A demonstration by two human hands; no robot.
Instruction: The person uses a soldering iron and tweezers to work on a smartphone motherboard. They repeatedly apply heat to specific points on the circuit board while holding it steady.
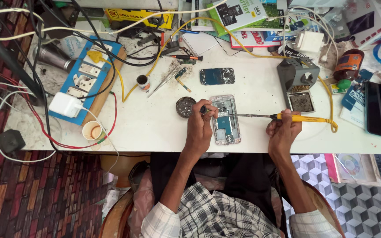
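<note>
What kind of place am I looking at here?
Most likely a small phone repair bench. An opened phone lies on the white table, the right hand holds a yellow soldering iron to it, and a switch board sits nearby.

One view only — a camera worn on the person's head, looking almost straight down from above the seated body. The white worktable (155, 128) runs across the middle of the frame, its near edge towards the bottom and its cluttered far edge at the top. The person's checked sleeves and lap fill the lower centre, and both forearms reach up into the picture, so the left hand (200, 123) and the right hand (283, 130) sit near the middle. The camera stands well back — wide enough to take in the whole table, patterned floor on both sides.
</note>
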